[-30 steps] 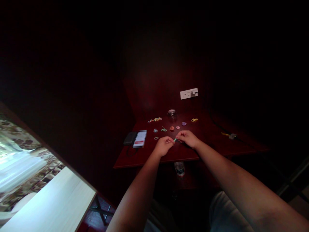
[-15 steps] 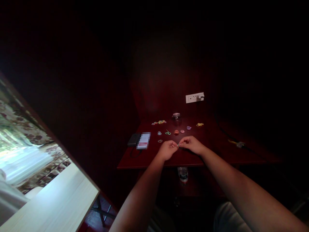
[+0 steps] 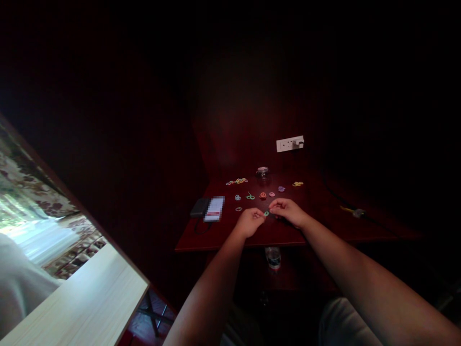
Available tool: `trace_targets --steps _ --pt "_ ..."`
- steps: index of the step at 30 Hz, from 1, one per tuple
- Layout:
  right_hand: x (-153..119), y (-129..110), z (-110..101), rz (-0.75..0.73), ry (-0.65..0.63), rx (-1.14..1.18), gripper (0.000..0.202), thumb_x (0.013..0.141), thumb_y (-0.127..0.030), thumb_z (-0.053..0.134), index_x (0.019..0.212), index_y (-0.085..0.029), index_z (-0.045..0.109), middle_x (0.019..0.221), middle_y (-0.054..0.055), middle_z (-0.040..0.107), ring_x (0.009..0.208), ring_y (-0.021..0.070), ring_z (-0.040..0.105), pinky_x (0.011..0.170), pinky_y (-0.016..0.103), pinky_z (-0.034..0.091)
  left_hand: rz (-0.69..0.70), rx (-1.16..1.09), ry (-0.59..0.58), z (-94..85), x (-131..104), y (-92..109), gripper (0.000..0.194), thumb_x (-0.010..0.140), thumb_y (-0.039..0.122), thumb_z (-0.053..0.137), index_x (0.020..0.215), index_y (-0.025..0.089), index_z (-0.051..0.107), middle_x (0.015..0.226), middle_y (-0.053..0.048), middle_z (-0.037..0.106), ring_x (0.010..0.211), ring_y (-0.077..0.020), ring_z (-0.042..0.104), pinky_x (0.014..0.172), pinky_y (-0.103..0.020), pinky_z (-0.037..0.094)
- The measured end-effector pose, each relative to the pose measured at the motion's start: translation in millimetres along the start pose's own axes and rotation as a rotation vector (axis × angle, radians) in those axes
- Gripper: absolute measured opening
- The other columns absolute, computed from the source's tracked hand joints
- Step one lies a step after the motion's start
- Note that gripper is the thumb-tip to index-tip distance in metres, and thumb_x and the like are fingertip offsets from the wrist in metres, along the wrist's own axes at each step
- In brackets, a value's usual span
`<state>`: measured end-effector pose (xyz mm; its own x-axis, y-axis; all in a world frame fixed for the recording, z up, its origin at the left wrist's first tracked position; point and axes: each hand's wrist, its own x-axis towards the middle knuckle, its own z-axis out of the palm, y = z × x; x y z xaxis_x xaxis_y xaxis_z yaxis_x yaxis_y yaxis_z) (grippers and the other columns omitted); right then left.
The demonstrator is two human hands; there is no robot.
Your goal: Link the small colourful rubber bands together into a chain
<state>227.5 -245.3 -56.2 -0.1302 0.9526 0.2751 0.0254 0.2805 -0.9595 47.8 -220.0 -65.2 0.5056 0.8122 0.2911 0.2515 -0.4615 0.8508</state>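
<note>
Between the fingertips of my left hand [image 3: 251, 223] a small green hair tie [image 3: 266, 214] is pinched, its ring shape showing. My right hand [image 3: 288, 212] is just right of it, thumb and finger pressed together close to the ring; whether they grip anything is too small to see. Beyond my hands lie small groups of hair ties: light blue [image 3: 237, 197], green [image 3: 250, 196], orange [image 3: 262, 195], pink [image 3: 272, 194], purple [image 3: 281, 189] and yellow [image 3: 297, 184]. A single dull-coloured ring [image 3: 238, 209] rests left of my hands.
A mixed-colour row of hair ties [image 3: 237, 181] and a clear lidded jar [image 3: 263, 174] stand at the back of the dark red table [image 3: 212, 240]. At left are a phone [image 3: 215, 209] and a black case [image 3: 199, 208]. A bottle [image 3: 273, 258] is below the table edge; a cable [image 3: 358, 213] lies right.
My right hand has drawn slightly away to the right from my left fingertips, so the green hair tie now shows as a ring. The left hand has barely moved.
</note>
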Motion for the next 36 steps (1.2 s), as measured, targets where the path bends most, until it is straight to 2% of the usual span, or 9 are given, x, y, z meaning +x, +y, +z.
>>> trace_targets --steps 3,6,10,13,22,36 --pt "0 0 1 -0.011 -0.104 -0.119 0.033 0.059 -0.035 0.071 0.081 -0.013 0.064 0.065 0.001 0.061 0.054 0.0091 0.049 0.051 0.022 0.036 0.002 -0.006 -0.008 0.0 1 1 0.012 0.070 0.020 0.053 0.072 0.010 0.059 0.063 -0.002 0.059 0.056 -0.0085 0.049 0.054 -0.019 0.037" --pt "1 2 1 -0.028 -0.079 -0.206 0.030 0.063 -0.039 0.067 0.074 -0.011 0.066 0.057 0.001 0.059 0.050 0.0089 0.047 0.048 0.022 0.034 0.001 -0.012 -0.015 0.3 1 2 0.012 0.070 0.020 0.052 0.071 0.010 0.059 0.063 -0.002 0.059 0.056 -0.0084 0.050 0.055 -0.019 0.037" --pt "1 3 1 -0.040 -0.101 -0.149 0.035 0.061 -0.038 0.069 0.085 -0.012 0.067 0.064 0.002 0.062 0.052 0.0091 0.049 0.049 0.022 0.036 -0.002 -0.004 -0.011 0.3 1 3 0.013 0.070 0.021 0.052 0.070 0.010 0.059 0.062 -0.002 0.059 0.056 -0.0085 0.049 0.055 -0.019 0.037" --pt "1 2 1 -0.045 -0.136 -0.131 0.039 0.061 -0.037 0.069 0.091 -0.012 0.066 0.062 0.001 0.061 0.051 0.0086 0.047 0.049 0.022 0.035 0.010 0.006 -0.028 -0.4 1 5 0.014 0.071 0.023 0.053 0.069 0.010 0.059 0.062 -0.002 0.059 0.055 -0.0086 0.049 0.055 -0.020 0.037" --pt "1 2 -1 -0.067 -0.129 -0.153 0.030 0.064 -0.037 0.067 0.080 -0.012 0.066 0.064 0.003 0.063 0.052 0.0089 0.048 0.050 0.022 0.036 0.002 0.010 -0.044 -1.3 1 12 0.017 0.071 0.025 0.053 0.069 0.010 0.061 0.061 -0.002 0.060 0.054 -0.0086 0.049 0.055 -0.020 0.037" --pt "1 5 -1 -0.064 -0.088 -0.199 0.028 0.064 -0.039 0.065 0.073 -0.012 0.065 0.057 0.000 0.058 0.049 0.0083 0.045 0.048 0.021 0.033 0.055 -0.024 -0.019 -0.6 3 5 0.018 0.070 0.026 0.058 0.076 0.010 0.062 0.067 -0.003 0.062 0.058 -0.0095 0.052 0.056 -0.020 0.039"
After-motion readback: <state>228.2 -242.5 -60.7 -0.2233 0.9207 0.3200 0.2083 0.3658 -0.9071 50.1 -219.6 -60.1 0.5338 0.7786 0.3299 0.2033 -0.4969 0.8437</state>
